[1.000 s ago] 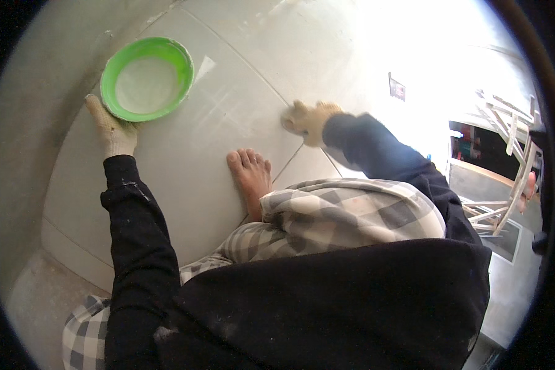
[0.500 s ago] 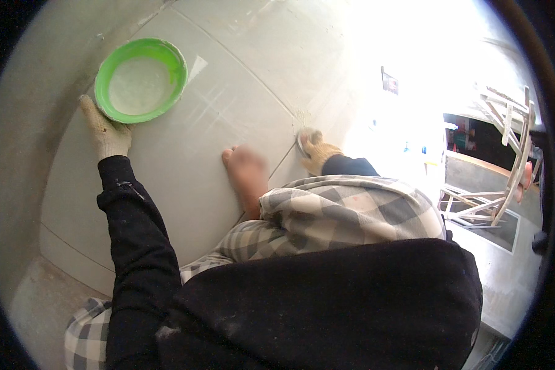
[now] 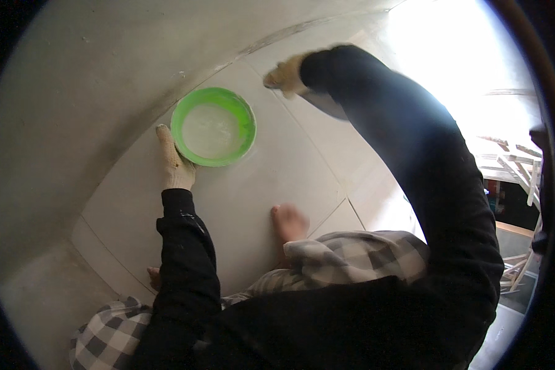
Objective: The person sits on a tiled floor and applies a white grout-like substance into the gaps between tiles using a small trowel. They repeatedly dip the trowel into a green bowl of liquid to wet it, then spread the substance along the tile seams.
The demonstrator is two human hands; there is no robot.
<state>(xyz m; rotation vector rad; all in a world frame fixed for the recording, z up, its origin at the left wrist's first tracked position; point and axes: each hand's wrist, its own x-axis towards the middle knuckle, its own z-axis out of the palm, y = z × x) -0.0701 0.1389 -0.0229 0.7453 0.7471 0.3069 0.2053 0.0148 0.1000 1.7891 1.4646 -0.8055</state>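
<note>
A bright green bowl (image 3: 250,123) holds a milky white, runny mix. My left hand (image 3: 177,161), in a cream knitted glove, grips the bowl's near left side, thumb along the outside and the other fingers hidden beneath it. My right hand (image 3: 285,75), gloved too and slightly blurred, is raised beyond the bowl to its right. It is closed on a thin grey flat tool (image 3: 328,106) with a curved edge, partly covered by the sleeve. The exact kind of tool is hard to make out.
Large pale floor tiles (image 3: 240,203) with narrow joints lie under me, meeting a grey wall (image 3: 105,74) on the left. My bare foot (image 3: 290,223) rests near the tile joints. Wooden frames (image 3: 521,166) stand at the right, beside strong glare.
My right hand has lifted off the tile joint near my foot and swung up and forward with the tool. The bowl, still in my left hand, appears farther right as the view has shifted.
</note>
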